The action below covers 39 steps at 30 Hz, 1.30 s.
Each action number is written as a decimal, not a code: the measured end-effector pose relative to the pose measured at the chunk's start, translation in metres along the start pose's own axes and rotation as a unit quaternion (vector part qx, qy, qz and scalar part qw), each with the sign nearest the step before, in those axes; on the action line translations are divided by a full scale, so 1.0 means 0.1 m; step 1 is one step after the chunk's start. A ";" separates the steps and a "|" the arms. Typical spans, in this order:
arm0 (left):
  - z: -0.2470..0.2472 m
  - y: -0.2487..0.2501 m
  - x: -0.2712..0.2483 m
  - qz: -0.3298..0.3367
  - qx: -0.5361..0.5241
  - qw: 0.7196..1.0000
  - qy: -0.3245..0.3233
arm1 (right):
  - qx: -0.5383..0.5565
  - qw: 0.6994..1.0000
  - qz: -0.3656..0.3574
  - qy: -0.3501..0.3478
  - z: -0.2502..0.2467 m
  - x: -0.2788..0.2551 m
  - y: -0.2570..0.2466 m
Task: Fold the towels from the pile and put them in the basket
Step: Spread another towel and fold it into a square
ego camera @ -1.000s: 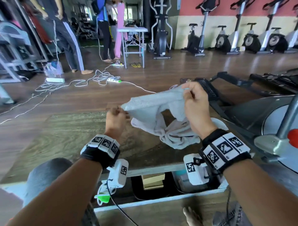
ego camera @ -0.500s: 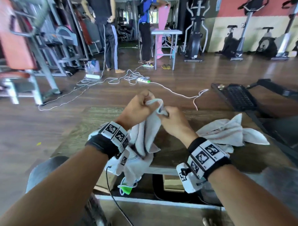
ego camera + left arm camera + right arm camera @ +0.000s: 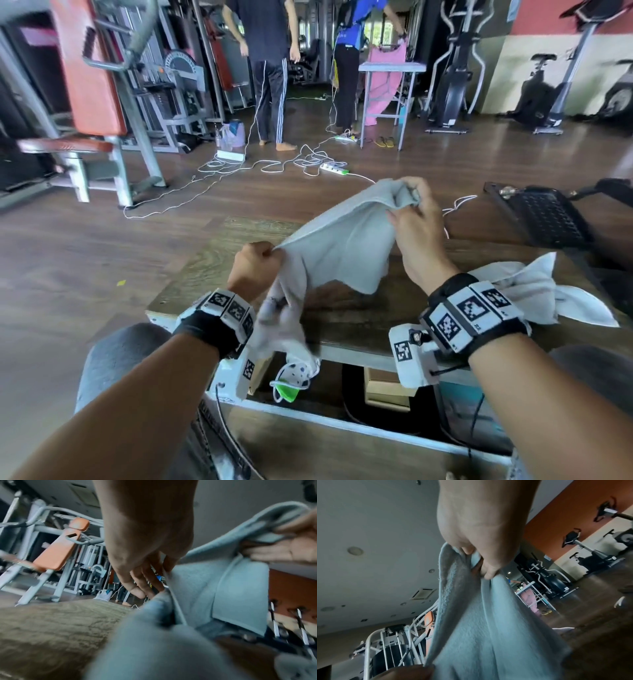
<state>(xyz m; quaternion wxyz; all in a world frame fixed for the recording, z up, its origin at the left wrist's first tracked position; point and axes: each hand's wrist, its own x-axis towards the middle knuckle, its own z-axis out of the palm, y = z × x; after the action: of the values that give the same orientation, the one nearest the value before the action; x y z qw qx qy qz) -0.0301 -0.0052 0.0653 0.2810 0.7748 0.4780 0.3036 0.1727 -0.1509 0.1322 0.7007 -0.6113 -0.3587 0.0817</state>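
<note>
A pale grey towel (image 3: 342,246) hangs stretched in the air above the desk (image 3: 191,274), held up at two points along its upper edge, the right end higher than the left. Its loose lower part droops over the desk's near edge. A second, whiter towel (image 3: 534,291) lies crumpled on the desk's right side, well apart.
</note>
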 end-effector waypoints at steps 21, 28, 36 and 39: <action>0.12 0.97 -0.42 0.096 -0.383 0.893 -0.217 | -0.262 0.957 0.004 -0.126 0.10 -0.44 0.03; 0.37 0.83 -0.60 0.030 -0.350 0.922 -0.165 | -0.253 0.966 0.027 -0.050 0.06 -0.50 0.16; 0.53 0.59 -0.68 0.013 -0.129 0.961 -0.245 | -0.028 0.992 0.108 -0.051 0.02 -0.40 0.06; 0.48 0.65 -0.61 0.003 -0.179 0.971 -0.160 | -0.155 0.973 0.099 -0.136 -0.09 -0.51 0.04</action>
<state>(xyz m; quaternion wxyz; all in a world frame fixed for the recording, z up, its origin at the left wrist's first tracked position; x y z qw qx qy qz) 0.0204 -0.0931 0.0686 0.4872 0.7520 0.3622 0.2568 0.1422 -0.1847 0.1083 0.5305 -0.7283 -0.3962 0.1766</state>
